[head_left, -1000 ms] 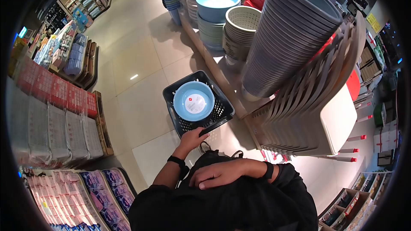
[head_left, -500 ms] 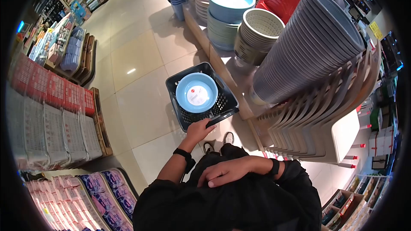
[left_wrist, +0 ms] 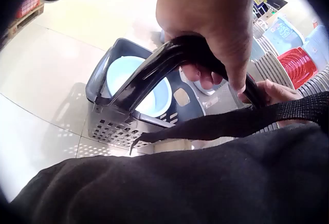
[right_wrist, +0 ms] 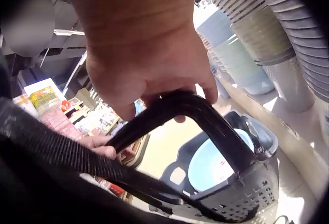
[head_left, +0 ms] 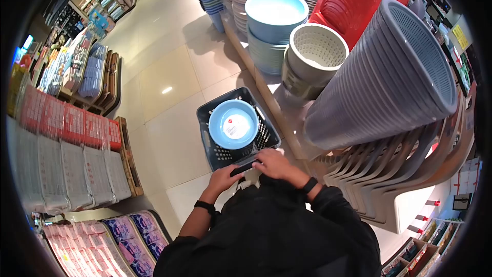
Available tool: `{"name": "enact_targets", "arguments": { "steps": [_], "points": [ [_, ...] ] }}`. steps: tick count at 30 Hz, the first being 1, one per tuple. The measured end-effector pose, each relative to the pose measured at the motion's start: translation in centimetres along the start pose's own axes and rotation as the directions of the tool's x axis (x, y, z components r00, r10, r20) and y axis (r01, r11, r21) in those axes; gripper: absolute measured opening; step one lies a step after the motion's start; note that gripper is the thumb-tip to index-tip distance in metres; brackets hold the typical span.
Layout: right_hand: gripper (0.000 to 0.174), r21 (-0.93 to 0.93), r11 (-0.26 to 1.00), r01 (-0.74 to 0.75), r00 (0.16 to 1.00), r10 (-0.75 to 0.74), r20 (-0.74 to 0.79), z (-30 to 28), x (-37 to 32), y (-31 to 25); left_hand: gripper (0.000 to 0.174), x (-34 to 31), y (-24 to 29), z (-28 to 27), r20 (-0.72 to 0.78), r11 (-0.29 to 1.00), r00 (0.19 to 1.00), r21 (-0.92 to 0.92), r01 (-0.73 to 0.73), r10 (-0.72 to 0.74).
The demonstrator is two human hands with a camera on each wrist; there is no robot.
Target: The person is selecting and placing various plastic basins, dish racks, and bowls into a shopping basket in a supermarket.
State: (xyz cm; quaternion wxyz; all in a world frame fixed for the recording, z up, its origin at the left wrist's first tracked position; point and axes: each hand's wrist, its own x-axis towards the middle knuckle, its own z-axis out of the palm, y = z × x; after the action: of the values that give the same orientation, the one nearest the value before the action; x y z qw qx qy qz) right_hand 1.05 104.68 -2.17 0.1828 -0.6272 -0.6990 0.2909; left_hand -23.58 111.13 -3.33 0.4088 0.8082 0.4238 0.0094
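Note:
A dark shopping basket (head_left: 205, 146) with perforated sides hangs in front of the person's body. In it lies a round light-blue basin (head_left: 219, 132) with a white label at its centre. The left hand (head_left: 221, 180) grips the basket's black handle (left_wrist: 146, 75), its fingers curled underneath in the left wrist view. Further right along the same bar, the right hand (head_left: 277, 164) holds the handle too, palm from above with fingertips hooked round it in the right wrist view. Both wrists carry black bands.
To the right, a low display platform bears stacked grey baskets (head_left: 369, 82), beige stools (head_left: 359, 174), cream perforated tubs (head_left: 315, 46) and blue basins (head_left: 274, 13). Wrapped goods on a pallet (head_left: 128, 159) stand left. Tiled floor (head_left: 169, 113) runs between them.
The right hand has left its place against the black clothing and moved forward onto the basket handle. The left hand stays on the handle; the basket sits slightly lower in view.

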Motion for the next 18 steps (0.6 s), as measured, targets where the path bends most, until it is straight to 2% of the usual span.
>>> {"name": "enact_targets", "arguments": {
  "steps": [1,3,5,6,8,13,15,18],
  "points": [
    [0.036,0.006,0.998,0.063,0.998,-0.063,-0.009,0.0,0.4,0.1,0.048,0.4,0.2,-0.3,0.015,1.000,1.000,-0.014,0.017,-0.016],
    [0.038,0.033,0.999,0.022,0.998,-0.024,0.051,0.0,1.0,0.6,0.046,0.8,0.3,-0.7,0.021,0.999,0.999,-0.002,0.036,-0.036],
    [0.040,0.053,0.997,0.057,0.998,-0.056,-0.024,0.3,1.6,1.0,0.044,0.9,0.3,-1.1,-0.011,0.998,1.000,-0.061,0.028,-0.028],
    [0.041,0.069,0.997,0.035,0.999,-0.036,0.010,0.4,1.9,1.2,0.044,1.1,0.4,-1.3,-0.009,0.998,0.999,-0.060,0.032,-0.033],
    [0.040,0.055,0.997,0.056,0.998,-0.055,-0.019,0.4,2.6,1.4,0.044,1.9,0.5,-1.9,0.023,0.996,0.997,-0.052,0.068,-0.067],
    [0.040,0.033,0.996,0.085,0.995,-0.083,-0.052,-0.3,4.6,1.8,0.038,3.8,-0.5,-2.6,-0.028,1.000,1.000,-0.024,-0.012,0.011],
    [0.041,0.031,0.997,0.066,0.998,-0.066,-0.019,-0.5,5.4,2.0,0.044,4.4,-0.2,-3.4,0.010,0.998,0.999,-0.047,0.042,-0.041],
    [0.040,0.010,0.996,0.083,0.991,-0.082,-0.103,0.0,6.5,2.3,0.043,5.5,-1.5,-3.6,0.006,0.999,1.000,-0.033,0.002,-0.002]
  ]
}}
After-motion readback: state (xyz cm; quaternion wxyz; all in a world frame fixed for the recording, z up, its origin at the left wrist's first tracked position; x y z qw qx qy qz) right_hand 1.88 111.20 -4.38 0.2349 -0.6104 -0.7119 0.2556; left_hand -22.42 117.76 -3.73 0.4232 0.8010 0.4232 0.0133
